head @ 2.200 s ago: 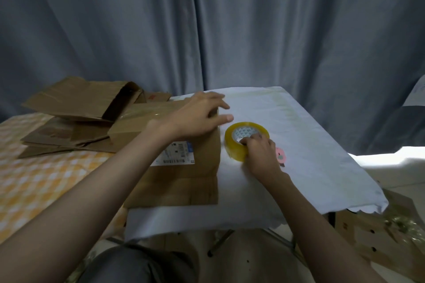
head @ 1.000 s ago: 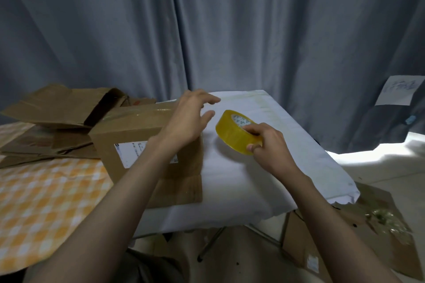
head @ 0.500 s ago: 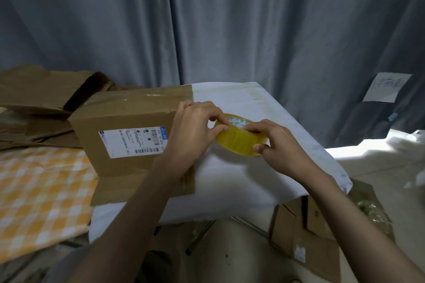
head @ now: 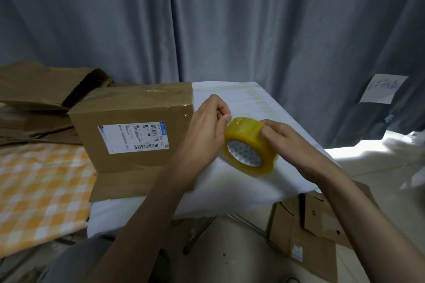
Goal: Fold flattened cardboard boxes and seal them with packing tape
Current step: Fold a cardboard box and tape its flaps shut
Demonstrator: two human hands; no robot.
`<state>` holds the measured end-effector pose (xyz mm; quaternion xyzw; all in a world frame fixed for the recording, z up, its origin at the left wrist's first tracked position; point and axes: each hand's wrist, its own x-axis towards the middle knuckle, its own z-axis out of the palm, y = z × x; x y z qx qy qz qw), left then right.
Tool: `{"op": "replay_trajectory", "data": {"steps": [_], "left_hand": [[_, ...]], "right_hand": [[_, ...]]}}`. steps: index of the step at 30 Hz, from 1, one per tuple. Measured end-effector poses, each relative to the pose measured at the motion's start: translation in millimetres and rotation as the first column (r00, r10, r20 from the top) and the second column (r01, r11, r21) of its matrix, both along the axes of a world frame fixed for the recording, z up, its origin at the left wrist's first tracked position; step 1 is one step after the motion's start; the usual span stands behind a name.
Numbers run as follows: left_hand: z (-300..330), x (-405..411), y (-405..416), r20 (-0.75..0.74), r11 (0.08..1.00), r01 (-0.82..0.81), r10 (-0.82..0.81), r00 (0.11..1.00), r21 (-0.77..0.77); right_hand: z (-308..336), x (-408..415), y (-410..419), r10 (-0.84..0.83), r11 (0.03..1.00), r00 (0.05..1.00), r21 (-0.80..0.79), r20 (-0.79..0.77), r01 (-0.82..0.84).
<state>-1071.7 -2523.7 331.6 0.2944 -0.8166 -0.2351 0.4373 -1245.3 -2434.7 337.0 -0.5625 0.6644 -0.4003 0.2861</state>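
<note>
The roll of packing tape (head: pixel 249 146) hangs in the air between the two hands, above the white-covered surface (head: pixel 241 181) and just right of the cardboard box (head: pixel 135 126). It is a thick ring of glossy, translucent yellow tape wound on a core whose inner face shows a pale printed pattern, tilted so that its opening faces the camera. The right hand (head: pixel 289 145) grips the roll from the right, fingers curled over its outer band. The left hand (head: pixel 207 131) meets the roll at its upper left edge, where the thumb and curled fingers pinch at the tape's surface; whether a loose end is caught there cannot be told. The box stands upright on the surface, brown corrugated board with creased edges, shiny clear tape across its top seam, a white shipping label (head: pixel 135 136) with barcodes on its near face, and one flap lying flat toward the viewer. Behind and left of it lies a heap of flattened cardboard (head: pixel 41 89), matte and wrinkled. An orange-and-white checked cloth (head: pixel 39 188) covers the area to the left. More flattened cardboard pieces (head: pixel 312 230) lie on the floor at the lower right. A grey-blue curtain (head: pixel 207 18) hangs in soft vertical folds behind.
</note>
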Motion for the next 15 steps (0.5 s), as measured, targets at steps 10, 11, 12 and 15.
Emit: {"op": "replay_trajectory", "data": {"steps": [10, 11, 12, 15], "left_hand": [[-3.9, -7.6, 11.5, -0.071, 0.974, -0.045, 0.062, 0.996, 0.223], [-2.6, -8.2, 13.4, -0.079, 0.973, -0.049, 0.068, 0.995, 0.227], [-1.0, -8.5, 15.1, -0.09, 0.973, -0.053, 0.075, 0.993, 0.222], [3.0, -8.5, 18.2, -0.112, 0.973, -0.034, 0.061, 0.992, 0.229]], "right_hand": [[-1.4, -7.5, -0.3, -0.029, 0.999, 0.997, 0.018, 0.071, 0.028], [-0.9, -7.0, -0.2, -0.028, 0.999, 0.997, 0.024, 0.074, 0.027], [-0.7, -6.4, -0.1, -0.024, 0.999, 0.997, 0.037, 0.073, 0.022], [-2.4, -3.1, 0.1, -0.024, 0.996, 0.999, 0.09, 0.021, 0.022]]}}
